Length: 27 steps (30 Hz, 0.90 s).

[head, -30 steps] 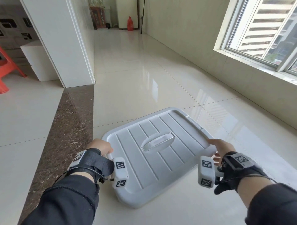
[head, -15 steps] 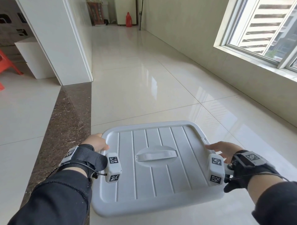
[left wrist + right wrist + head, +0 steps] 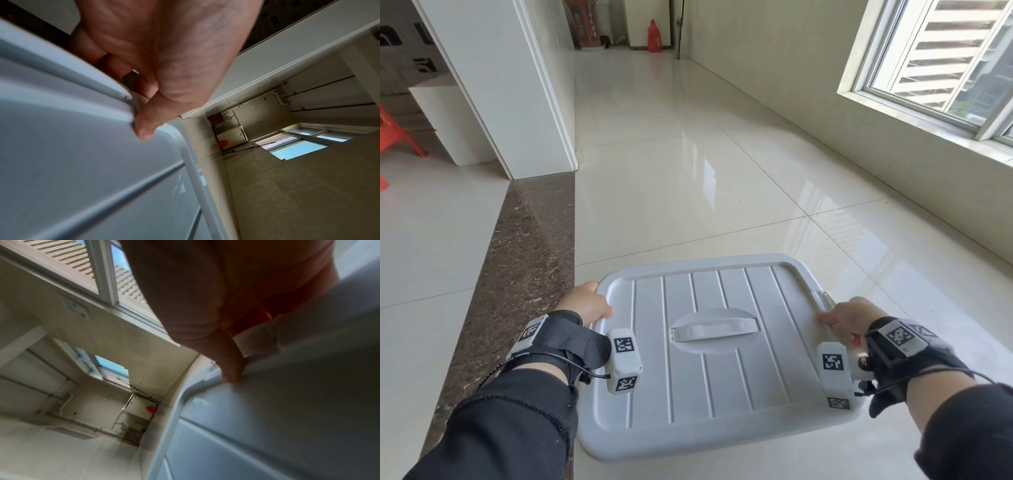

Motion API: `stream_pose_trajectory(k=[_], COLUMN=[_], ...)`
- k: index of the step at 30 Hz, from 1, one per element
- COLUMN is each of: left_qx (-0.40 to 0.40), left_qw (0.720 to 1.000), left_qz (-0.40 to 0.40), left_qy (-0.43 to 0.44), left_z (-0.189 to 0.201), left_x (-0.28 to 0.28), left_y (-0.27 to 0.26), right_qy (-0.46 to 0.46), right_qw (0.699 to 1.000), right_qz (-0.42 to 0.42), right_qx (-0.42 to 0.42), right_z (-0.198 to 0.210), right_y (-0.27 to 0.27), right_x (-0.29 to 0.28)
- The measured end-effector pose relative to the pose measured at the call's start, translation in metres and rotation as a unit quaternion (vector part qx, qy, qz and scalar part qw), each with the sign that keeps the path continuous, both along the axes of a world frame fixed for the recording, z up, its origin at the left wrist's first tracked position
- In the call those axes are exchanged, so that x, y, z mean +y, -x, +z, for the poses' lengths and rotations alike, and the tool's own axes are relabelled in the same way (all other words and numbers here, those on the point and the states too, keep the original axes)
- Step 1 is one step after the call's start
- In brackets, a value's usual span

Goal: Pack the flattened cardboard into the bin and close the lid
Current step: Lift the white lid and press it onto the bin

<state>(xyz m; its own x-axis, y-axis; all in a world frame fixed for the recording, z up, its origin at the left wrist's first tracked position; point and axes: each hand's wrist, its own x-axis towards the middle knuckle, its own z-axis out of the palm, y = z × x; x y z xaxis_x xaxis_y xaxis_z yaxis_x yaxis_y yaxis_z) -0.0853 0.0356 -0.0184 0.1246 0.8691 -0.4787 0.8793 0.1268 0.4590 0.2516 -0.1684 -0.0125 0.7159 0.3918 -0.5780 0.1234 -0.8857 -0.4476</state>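
Observation:
A light grey ribbed plastic lid (image 3: 722, 387) with a handle (image 3: 714, 330) at its centre hangs level above the floor, held by both hands. My left hand (image 3: 589, 303) grips its left rim, thumb on top and fingers curled under, as the left wrist view shows (image 3: 144, 123). My right hand (image 3: 849, 317) grips the right rim beside a small latch (image 3: 823, 296); its thumb (image 3: 230, 369) presses the lid's top edge. The lid (image 3: 72, 162) fills much of both wrist views. No bin and no cardboard are in view.
Glossy cream floor tiles (image 3: 688, 178) stretch ahead along a corridor. A brown marble strip (image 3: 517, 260) runs on the left beside a white pillar (image 3: 506, 85). A window (image 3: 941, 58) is in the right wall. A red bottle (image 3: 654, 36) stands at the far end.
The lid has turned from a slanted position to square in front of me and come up closer to the camera. Both hands have kept their grip on its side rims.

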Motion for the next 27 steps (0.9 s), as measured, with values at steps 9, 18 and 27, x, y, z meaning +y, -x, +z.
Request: stream_pose_trajectory(k=[9,18,27], left_qx=[-0.046,-0.068,-0.07], left_qw=[0.999,0.996,0.992], left_qz=[0.022,0.051,0.071], left_qy=[-0.006,-0.04,-0.082], left_z=[-0.002,0.009,0.02], left_x=[-0.003,-0.022,-0.035], left_y=[0.003,0.0,-0.009], right_qy=[0.058,0.036,0.032], right_qw=[0.991,0.993,0.994], right_qz=[0.066,0.049,0.042], right_qx=[-0.102,-0.101,-0.099], right_z=[0.006,0.0,-0.003], right_y=[0.014,0.02,0.021], right_x=[0.004,0.002,0.0])
